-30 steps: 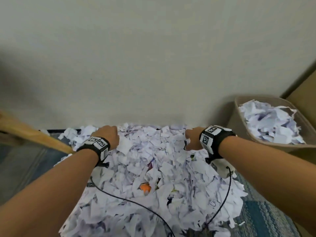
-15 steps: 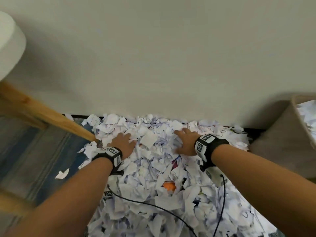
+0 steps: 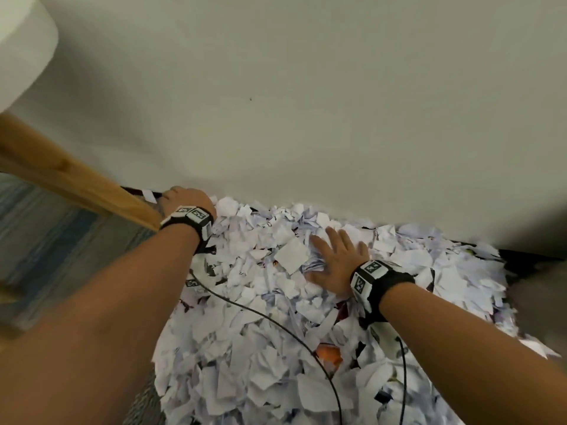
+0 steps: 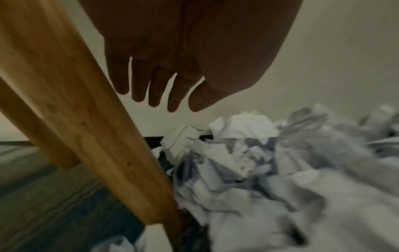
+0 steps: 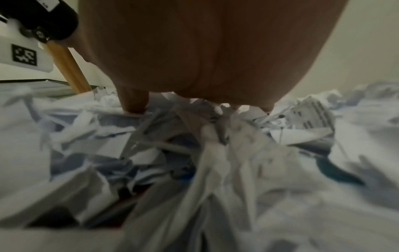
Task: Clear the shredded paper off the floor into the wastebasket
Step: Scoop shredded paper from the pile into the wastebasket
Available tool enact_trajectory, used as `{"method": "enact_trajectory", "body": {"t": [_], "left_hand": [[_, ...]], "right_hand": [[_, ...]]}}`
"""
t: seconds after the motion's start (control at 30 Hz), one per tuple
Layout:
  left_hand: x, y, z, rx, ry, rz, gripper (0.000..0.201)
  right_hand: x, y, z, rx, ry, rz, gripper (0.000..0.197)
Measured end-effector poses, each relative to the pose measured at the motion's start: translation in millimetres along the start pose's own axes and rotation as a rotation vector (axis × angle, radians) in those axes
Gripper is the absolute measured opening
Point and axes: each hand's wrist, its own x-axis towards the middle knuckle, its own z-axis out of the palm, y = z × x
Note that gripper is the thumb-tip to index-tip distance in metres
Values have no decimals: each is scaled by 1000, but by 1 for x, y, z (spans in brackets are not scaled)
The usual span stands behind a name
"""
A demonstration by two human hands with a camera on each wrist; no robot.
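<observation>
A deep pile of shredded white paper [image 3: 276,317] lies on the floor against the wall. My left hand [image 3: 184,199] hovers over the pile's far-left corner by the skirting. The left wrist view shows its fingers [image 4: 155,88] straight, slightly spread and holding nothing. My right hand [image 3: 333,257] lies flat on the middle of the pile with fingers spread. In the right wrist view its thumb [image 5: 134,102] presses into the scraps [image 5: 215,153]. A blurred brown shape at the right edge looks like the wastebasket's side [image 3: 543,292].
A slanted wooden leg [image 3: 76,185] runs just left of my left hand, and the leg [image 4: 86,119] fills the left of the left wrist view. A blue-grey striped rug [image 3: 46,246] lies beyond it. Black cables [image 3: 276,326] trail over the pile. A white rounded object [image 3: 18,41] sits top left.
My left hand has moved off the pile to its far-left corner by the wooden leg. The right hand stays flat on the paper. The view has swung left, pushing the wastebasket to the edge.
</observation>
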Motion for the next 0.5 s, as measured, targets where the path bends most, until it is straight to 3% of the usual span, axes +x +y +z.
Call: {"method": "enact_trajectory", "body": {"t": [0.13, 0.2, 0.27, 0.4, 0.5], "left_hand": [[39, -8, 11, 102, -120, 44, 31], [58, -7, 14, 164, -185, -10, 52], [78, -8, 18, 119, -169, -52, 64], [109, -17, 31, -4, -269, -188, 62], [114, -19, 35, -66, -292, -180, 49]], "right_hand": [[14, 4, 15, -30, -44, 16, 90], [21, 5, 21, -54, -65, 20, 93], [23, 5, 27, -65, -86, 24, 94], [28, 7, 29, -50, -141, 26, 98], [29, 5, 27, -33, -151, 24, 105]]}}
